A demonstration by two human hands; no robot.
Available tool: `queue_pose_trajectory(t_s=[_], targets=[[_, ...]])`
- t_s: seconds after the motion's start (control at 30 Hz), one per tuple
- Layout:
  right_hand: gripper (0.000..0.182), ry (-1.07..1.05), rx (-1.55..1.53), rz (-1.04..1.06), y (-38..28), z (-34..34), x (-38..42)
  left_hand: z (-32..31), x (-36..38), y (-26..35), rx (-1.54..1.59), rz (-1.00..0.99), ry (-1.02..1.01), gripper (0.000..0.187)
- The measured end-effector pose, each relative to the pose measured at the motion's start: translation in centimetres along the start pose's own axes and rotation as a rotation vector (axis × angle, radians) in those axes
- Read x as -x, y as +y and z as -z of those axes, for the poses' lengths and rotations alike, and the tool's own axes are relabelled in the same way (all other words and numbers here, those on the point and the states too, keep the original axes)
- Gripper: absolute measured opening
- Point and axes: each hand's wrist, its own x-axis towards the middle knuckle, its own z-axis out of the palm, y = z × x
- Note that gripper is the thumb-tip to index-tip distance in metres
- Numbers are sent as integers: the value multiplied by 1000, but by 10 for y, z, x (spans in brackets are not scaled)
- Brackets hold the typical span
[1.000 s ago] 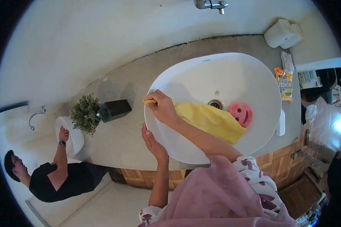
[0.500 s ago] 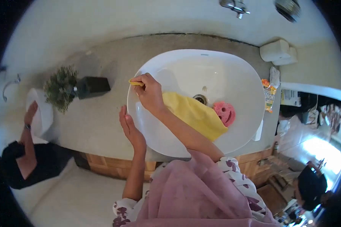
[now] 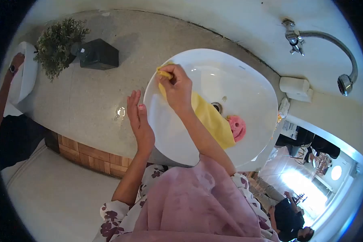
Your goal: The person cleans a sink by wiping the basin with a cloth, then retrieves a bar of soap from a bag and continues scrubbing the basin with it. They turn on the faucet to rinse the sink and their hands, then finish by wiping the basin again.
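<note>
My right hand (image 3: 178, 89) is closed on one end of a yellow cloth (image 3: 211, 121) at the left rim of the white oval basin (image 3: 252, 97). The rest of the cloth lies down in the bowl, partly hidden under my forearm. A pink smiley-face sponge (image 3: 236, 128) rests against the cloth's right side, near the drain (image 3: 217, 107). Just outside the basin's left edge, my left hand (image 3: 140, 123) is open above the countertop, fingers extended and holding nothing.
A potted plant (image 3: 60, 44) with a dark pot (image 3: 99, 54) stands on the counter. A wet patch (image 3: 120, 113) shines left of my left hand. The faucet (image 3: 326, 38) juts from the wall. Another person's hand (image 3: 17, 60) is at a second basin (image 3: 26, 76).
The view has turned and shifted, bringing the whole faucet into sight. My right hand still grips the cloth, now slightly inside the rim, with more cloth drawn up toward it. My left hand stays open.
</note>
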Motion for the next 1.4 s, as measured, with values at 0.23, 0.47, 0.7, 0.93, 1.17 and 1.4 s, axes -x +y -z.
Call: queue_pose_trajectory(t_s=[0.23, 0.47, 0.7, 0.93, 1.17, 1.4], targets=[[17, -269, 29, 15, -4, 4, 50, 2, -3, -8, 64, -12, -32, 44], [14, 5, -37, -154, -3, -2, 9, 0, 1, -11, 47, 6, -24, 44], [14, -293, 32, -98, -6, 7, 42, 1, -2, -16, 123, -17, -41, 42], [19, -50, -81, -153, 1, -4, 8, 1, 0, -8, 82, 22, -29, 46], [14, -306, -4, -3, -4, 3, 27, -1, -1, -7, 116, 16, -34, 46], [14, 164, -237, -103, -6, 9, -4, -1, 0, -2, 11, 35, -12, 47]])
